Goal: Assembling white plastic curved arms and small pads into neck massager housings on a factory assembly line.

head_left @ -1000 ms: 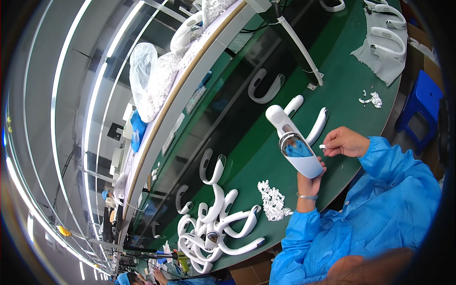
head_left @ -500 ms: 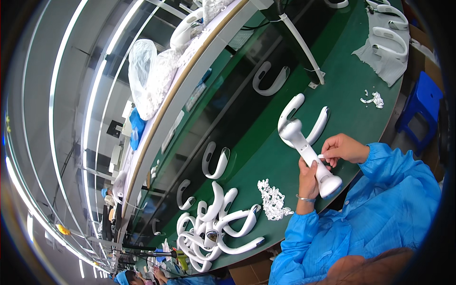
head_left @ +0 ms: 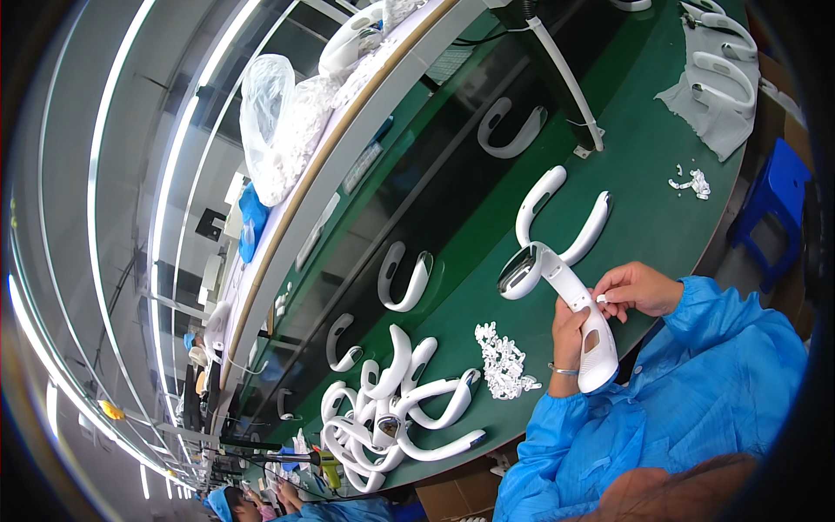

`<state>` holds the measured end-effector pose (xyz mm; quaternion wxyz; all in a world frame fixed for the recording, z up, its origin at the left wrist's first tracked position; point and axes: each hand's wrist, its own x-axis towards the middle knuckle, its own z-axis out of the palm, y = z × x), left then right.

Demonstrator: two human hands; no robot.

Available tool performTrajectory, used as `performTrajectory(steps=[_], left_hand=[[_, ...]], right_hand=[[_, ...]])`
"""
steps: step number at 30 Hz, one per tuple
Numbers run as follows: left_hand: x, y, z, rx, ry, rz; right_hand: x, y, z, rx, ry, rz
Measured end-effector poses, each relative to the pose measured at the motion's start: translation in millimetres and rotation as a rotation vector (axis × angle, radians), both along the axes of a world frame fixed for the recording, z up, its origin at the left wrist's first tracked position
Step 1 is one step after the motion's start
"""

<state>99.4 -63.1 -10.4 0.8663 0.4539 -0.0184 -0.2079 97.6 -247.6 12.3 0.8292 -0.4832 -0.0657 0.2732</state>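
Observation:
My left hand (head_left: 569, 336) grips a white curved neckband device (head_left: 567, 287) from beneath, near its wide, perforated end. A glossy dark panel shows at the far end of that device. My right hand (head_left: 642, 291) is closed in a pinch on a small white plastic piece (head_left: 602, 298), held right beside the device's side. From this view I cannot tell whether the piece touches it. Just beyond lies another white U-shaped neckband (head_left: 588, 238) on the green table (head_left: 470, 322). A pile of small white plastic pieces (head_left: 503, 362) lies to the left of my left hand.
Several white neckbands (head_left: 396, 409) are heaped at the left, with others standing farther back. Far right, more rest on a grey cloth (head_left: 706, 113) near a few loose pieces (head_left: 696, 184). A post (head_left: 570, 78), a raised shelf (head_left: 348, 113) and a blue stool (head_left: 770, 209) surround the table.
My left hand has turned the neckband, so its dark panel and perforated end now show. My right hand has drawn the small white piece slightly back from its side.

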Motion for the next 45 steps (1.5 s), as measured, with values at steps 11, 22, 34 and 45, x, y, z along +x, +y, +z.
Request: performTrajectory(steps=[11,22,34,45], left_hand=[[-21,5,-28,0.123,0.023,0.154],[-20,4,-9,-0.014,-0.013,0.184],[-26,3,3,0.096,0.133,0.047],[-31,-4,9,0.159,0.139,0.107]], right_hand=[[-9,26,0,-0.567,-1.085,-0.156],[4,12,3,-0.135,-0.093,0.058],[17,20,-7,0.255,0.139,-0.055],[16,42,25,-0.242,-0.291,-0.405]])
